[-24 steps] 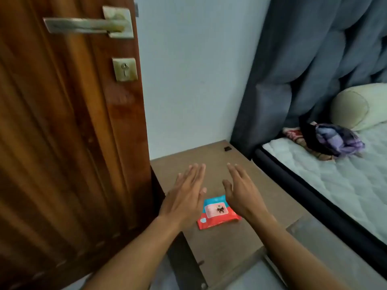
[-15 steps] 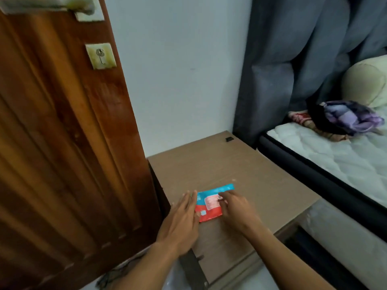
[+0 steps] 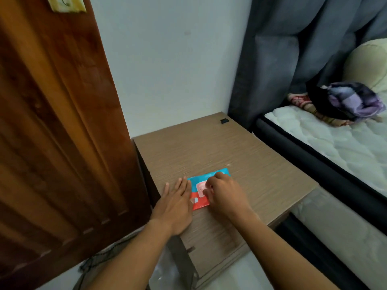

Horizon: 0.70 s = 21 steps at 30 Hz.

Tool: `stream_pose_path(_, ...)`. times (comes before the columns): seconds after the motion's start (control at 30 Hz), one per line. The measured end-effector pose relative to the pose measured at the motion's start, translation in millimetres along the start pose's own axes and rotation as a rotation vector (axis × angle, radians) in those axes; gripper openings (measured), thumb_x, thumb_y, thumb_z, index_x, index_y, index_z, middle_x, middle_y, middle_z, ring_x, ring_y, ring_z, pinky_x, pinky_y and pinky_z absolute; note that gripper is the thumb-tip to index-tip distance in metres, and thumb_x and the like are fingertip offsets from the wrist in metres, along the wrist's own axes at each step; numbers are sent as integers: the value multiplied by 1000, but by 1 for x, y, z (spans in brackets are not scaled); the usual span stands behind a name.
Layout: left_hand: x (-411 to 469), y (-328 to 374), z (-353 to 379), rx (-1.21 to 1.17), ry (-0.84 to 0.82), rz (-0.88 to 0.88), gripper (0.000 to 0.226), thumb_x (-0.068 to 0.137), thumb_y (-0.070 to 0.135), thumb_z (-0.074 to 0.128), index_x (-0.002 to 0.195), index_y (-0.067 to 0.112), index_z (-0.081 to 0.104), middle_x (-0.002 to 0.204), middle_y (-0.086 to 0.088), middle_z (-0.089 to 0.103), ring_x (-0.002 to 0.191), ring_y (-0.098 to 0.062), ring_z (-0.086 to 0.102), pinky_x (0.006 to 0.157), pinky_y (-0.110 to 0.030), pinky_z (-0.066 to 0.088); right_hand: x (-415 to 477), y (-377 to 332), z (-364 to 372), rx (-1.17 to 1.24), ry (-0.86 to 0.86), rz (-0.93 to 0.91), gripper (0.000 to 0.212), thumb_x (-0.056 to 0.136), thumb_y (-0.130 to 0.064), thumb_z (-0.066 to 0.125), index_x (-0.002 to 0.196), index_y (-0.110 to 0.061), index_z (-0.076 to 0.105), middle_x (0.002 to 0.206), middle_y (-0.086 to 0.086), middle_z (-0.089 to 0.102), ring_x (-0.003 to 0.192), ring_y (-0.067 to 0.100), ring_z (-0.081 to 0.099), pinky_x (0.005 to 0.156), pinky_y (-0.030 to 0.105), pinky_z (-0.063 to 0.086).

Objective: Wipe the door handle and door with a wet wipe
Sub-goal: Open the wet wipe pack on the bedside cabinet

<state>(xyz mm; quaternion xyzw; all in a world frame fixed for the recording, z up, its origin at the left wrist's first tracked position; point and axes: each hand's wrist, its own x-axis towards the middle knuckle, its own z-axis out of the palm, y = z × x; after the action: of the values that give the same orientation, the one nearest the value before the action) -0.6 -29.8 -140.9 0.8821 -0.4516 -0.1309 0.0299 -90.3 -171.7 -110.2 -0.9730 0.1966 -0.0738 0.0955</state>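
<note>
A red and blue wet wipe pack (image 3: pixel 199 186) lies flat on the brown bedside table (image 3: pixel 240 160). My left hand (image 3: pixel 176 204) lies flat with straight fingers against the pack's left edge. My right hand (image 3: pixel 224 193) sits over the pack's right half, with curled fingers pinching at the pink flap on its top. The brown wooden door (image 3: pixel 58 132) stands at the left; only its brass keyhole plate (image 3: pixel 67 4) shows at the top edge, and the handle is out of view.
A white wall (image 3: pixel 167 70) stands behind the table. A dark grey curtain (image 3: pixel 282 49) hangs at the right, beside a bed (image 3: pixel 335 147) with a pillow and bundled cloth. A small black object (image 3: pixel 224 121) sits at the table's far corner.
Both hands came down from above the pack onto it. The left hand now lies against its left edge and the right pinches the flap. The view dropped, so the door handle left the frame.
</note>
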Motion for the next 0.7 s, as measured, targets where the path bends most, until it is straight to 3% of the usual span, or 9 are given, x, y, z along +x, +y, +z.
stream_pose_path(0.2,-1,-2,2,24,25,12,61,107,39,16,157,12,-6,167,-5,-7,153,-17,-11,124,-42,-5,14,-18,-5,-72,-62,-3,31,89,-33,50,89,-7,64,100,11,60,93,31,61,66,35,41)
stream_pose_path(0.7,-4,4,1,-8,-38,-27,62,106,40,16,156,17,-13,166,-2,-16,152,-18,-16,124,-48,-3,10,-27,3,-142,20,-71,21,94,-16,47,97,-8,66,103,15,64,97,33,63,71,39,49)
